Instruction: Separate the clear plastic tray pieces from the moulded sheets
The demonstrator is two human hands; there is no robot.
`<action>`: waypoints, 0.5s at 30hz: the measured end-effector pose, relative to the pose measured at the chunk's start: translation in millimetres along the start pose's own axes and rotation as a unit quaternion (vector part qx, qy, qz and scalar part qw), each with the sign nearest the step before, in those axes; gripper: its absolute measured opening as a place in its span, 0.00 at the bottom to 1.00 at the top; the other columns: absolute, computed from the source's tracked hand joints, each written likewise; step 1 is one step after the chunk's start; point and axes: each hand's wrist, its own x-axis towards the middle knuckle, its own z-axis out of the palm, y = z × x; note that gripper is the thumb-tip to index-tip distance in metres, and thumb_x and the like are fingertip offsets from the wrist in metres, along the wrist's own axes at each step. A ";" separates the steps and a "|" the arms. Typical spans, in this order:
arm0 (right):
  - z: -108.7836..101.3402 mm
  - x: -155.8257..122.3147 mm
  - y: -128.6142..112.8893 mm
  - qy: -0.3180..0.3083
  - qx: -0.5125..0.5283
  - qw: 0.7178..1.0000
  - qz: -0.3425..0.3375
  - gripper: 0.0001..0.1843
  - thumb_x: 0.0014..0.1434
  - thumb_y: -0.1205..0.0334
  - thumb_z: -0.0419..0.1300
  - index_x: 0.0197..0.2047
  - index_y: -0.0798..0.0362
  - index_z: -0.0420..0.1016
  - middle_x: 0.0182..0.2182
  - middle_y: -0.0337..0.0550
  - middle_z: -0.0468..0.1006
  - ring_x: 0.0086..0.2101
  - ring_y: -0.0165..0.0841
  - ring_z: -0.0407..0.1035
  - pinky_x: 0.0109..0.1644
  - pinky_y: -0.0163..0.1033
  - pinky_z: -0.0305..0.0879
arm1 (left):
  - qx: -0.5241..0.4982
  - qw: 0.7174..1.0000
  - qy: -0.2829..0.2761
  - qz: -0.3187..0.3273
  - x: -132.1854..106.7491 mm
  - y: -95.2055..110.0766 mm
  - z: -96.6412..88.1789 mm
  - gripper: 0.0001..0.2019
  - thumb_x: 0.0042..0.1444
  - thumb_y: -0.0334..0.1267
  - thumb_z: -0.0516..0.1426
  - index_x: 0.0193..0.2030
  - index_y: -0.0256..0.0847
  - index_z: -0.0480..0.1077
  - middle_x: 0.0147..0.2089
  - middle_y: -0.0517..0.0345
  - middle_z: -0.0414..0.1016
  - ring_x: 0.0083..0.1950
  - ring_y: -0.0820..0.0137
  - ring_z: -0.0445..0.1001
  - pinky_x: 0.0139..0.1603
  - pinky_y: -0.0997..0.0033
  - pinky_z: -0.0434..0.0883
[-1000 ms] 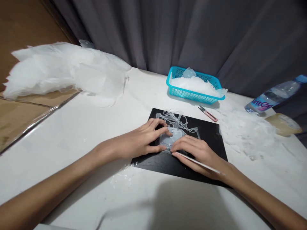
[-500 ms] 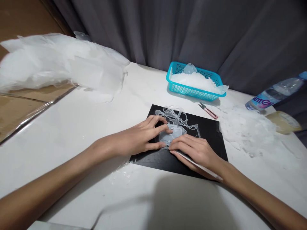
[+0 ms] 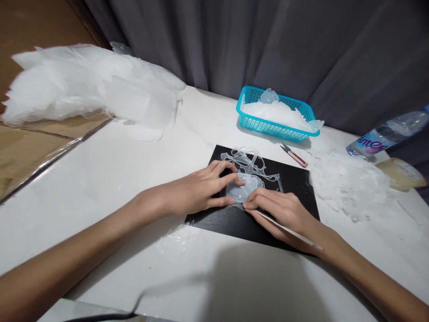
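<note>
A translucent plastic piece (image 3: 244, 188) with ragged thin trim around it lies on a black mat (image 3: 295, 188) on the white table. My left hand (image 3: 204, 190) presses on the piece's left side, fingers bent and spread over it. My right hand (image 3: 281, 210) grips a thin white stick-like tool (image 3: 284, 229), its tip against the piece's near edge.
A turquoise basket (image 3: 276, 117) full of clear plastic pieces stands behind the mat. Small pink snips (image 3: 294, 155) lie beside it. Plastic scraps (image 3: 348, 183), a water bottle (image 3: 385, 136) and a tape roll (image 3: 400, 173) are at right. A heap of white plastic sheets (image 3: 90, 87) fills the left.
The view shifted slightly. Both hands stay on the plastic piece, with only small finger and tool movements along its near edge.
</note>
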 end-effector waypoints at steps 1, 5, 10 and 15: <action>2.0 -0.4 -0.2 0.009 -0.014 1.000 -0.002 0.07 0.74 0.68 0.54 0.45 0.52 0.73 0.39 0.43 0.83 0.38 0.31 0.79 0.36 0.33 0.69 | -0.004 1.000 0.002 0.000 -0.1 0.8 -0.2 0.20 0.72 0.49 0.56 0.65 0.45 0.68 0.66 0.42 0.65 0.65 0.52 0.67 0.64 0.53 0.70; 13.1 0.6 -1.6 0.048 -0.080 0.995 -0.032 0.07 0.72 0.71 0.57 0.43 0.52 0.75 0.39 0.41 0.85 0.36 0.29 0.79 0.37 0.33 0.67 | -0.024 1.000 0.012 0.001 -0.5 1.7 -0.4 0.19 0.71 0.47 0.57 0.64 0.46 0.70 0.65 0.43 0.67 0.64 0.52 0.68 0.63 0.54 0.70; 18.6 2.8 -4.5 0.078 -0.111 0.990 -0.043 0.08 0.71 0.72 0.57 0.41 0.53 0.75 0.37 0.40 0.85 0.35 0.30 0.78 0.37 0.35 0.64 | -0.024 0.999 0.020 0.008 -0.4 -1.2 0.1 0.20 0.70 0.48 0.58 0.65 0.46 0.70 0.65 0.44 0.67 0.64 0.52 0.68 0.63 0.54 0.70; 7.8 -1.4 -6.2 0.020 -0.118 0.992 -0.028 0.11 0.72 0.72 0.53 0.38 0.52 0.73 0.34 0.42 0.81 0.33 0.30 0.75 0.31 0.36 0.61 | 0.002 1.000 0.010 0.005 -0.1 0.0 -1.0 0.20 0.71 0.49 0.57 0.65 0.45 0.69 0.66 0.43 0.66 0.65 0.52 0.68 0.65 0.53 0.69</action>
